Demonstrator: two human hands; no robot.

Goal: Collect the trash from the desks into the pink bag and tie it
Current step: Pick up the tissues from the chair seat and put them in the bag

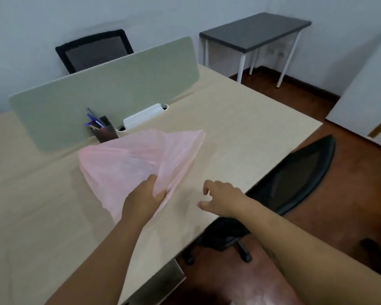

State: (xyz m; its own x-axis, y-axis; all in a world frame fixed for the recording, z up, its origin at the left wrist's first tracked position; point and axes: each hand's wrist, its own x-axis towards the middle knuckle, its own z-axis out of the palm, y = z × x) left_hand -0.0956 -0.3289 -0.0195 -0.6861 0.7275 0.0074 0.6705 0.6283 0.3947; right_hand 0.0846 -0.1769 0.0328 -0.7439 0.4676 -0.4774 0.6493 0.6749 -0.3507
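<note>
A: Location of pink bag (139,164)?
B: Lay billowed on the beige desk (240,119), just in front of the pen holder (106,130) and the white power strip (143,116), below the grey-green divider panel (97,91).
A: Left hand (141,199)?
B: Gripped the bag at its near edge; fingers (152,179) and thumb clamped on a fold of the thin plastic.
A: Right hand (222,199)?
B: Hovered over the desk just right of the bag, apart from it; fingers (207,188) spread and loosely curled, held nothing.
A: Surroundings?
B: Showed a black mesh chair (295,172) at the desk's right edge, a second chair (92,49) behind the panel, and a dark side table (255,29) against the far wall.
</note>
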